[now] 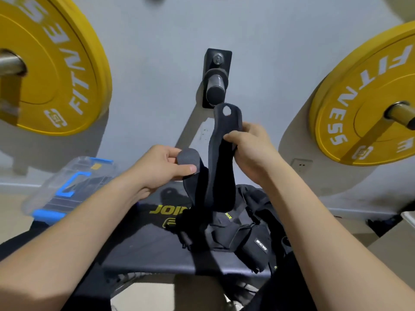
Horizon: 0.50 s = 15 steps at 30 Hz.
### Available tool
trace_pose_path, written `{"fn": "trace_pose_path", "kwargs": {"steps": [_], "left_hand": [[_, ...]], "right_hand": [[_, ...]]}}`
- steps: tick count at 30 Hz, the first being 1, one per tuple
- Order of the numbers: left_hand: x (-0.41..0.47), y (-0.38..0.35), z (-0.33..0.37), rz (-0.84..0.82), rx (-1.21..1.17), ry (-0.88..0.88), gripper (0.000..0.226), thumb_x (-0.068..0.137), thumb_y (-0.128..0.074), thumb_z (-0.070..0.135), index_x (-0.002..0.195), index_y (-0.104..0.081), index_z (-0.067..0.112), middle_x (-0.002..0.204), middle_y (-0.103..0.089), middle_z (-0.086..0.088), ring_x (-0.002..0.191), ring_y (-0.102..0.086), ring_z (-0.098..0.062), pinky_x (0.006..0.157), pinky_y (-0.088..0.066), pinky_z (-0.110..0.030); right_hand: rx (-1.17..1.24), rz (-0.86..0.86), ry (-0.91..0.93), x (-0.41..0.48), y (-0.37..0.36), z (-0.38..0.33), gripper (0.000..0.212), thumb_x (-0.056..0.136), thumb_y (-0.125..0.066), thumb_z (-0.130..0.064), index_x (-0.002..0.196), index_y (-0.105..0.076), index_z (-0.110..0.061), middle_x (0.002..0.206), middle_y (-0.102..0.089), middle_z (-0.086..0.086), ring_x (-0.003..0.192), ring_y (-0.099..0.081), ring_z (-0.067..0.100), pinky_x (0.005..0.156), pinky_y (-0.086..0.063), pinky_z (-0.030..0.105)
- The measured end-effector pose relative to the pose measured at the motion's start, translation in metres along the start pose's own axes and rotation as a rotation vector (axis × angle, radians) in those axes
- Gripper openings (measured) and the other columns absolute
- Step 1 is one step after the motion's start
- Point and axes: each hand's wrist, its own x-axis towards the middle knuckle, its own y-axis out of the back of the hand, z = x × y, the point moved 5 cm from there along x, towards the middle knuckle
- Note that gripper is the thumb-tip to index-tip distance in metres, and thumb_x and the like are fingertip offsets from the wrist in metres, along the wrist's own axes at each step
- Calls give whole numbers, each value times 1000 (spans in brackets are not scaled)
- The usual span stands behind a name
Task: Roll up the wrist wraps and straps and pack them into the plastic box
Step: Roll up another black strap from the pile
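Observation:
A long black wrist wrap [221, 173] hangs in a loop between my two hands above the bench. My left hand [160, 166] pinches its rounded grey end between thumb and fingers. My right hand [251, 145] grips the other part, whose end with a thumb hole stands up above the fingers. Under them a pile of black wraps and straps [240, 234] lies on the black bench pad [146, 241]. The clear plastic box [67, 187] with blue latches sits at the left end of the bench, lid shut as far as I can tell.
Yellow weight plates hang on wall pegs at the left [51, 63] and right [363, 102]. An empty black peg [215, 84] sticks out of the grey wall straight ahead. A wall socket [301, 164] sits low on the right.

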Motion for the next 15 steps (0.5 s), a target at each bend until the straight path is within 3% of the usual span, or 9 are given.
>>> {"fn": "trace_pose_path", "kwargs": {"steps": [3,5,8,10,12,15], "left_hand": [[-8,12,10,62,-21,-11,12,102,-71,7,109,-80,10,92,-83,-7,75,-78,-16,65,-63,-25],[-11,19,18,107,-49,-27,12,106,-66,16,108,-78,13,84,-80,-2,64,-74,-13,57,-60,-26],[-13,24,28,117,-32,-61,19,109,-64,31,109,-74,15,87,-79,-4,74,-72,-16,67,-59,-33],[-13,25,30,125,-34,-68,22,110,-61,34,105,-72,16,86,-76,-5,78,-69,-18,74,-59,-40],[-9,30,30,207,-19,-75,22,111,-58,33,103,-70,17,83,-74,-2,79,-67,-18,80,-58,-45],[-2,36,29,319,-34,-123,18,109,-58,34,105,-68,20,79,-76,6,73,-69,-9,74,-59,-36]], "right_hand": [[-44,-38,-1,4,-18,5,17,106,-61,-8,115,-76,-5,106,-82,12,100,-80,27,87,-64,38],[-99,-34,5,5,-31,5,17,108,-62,-14,113,-77,-10,105,-83,9,100,-80,28,89,-65,44],[-179,77,58,10,-45,2,14,107,-61,-20,108,-75,-19,97,-82,7,93,-79,30,75,-67,44],[-298,173,172,15,-51,-2,12,107,-59,-24,105,-70,-22,89,-78,1,86,-75,29,64,-58,39],[-438,235,275,19,-58,-3,9,108,-55,-26,107,-62,-21,91,-70,-5,92,-68,28,73,-53,41],[-505,308,246,27,-63,4,19,107,-56,-35,107,-59,-16,96,-68,-2,105,-63,32,84,-54,46]]}}
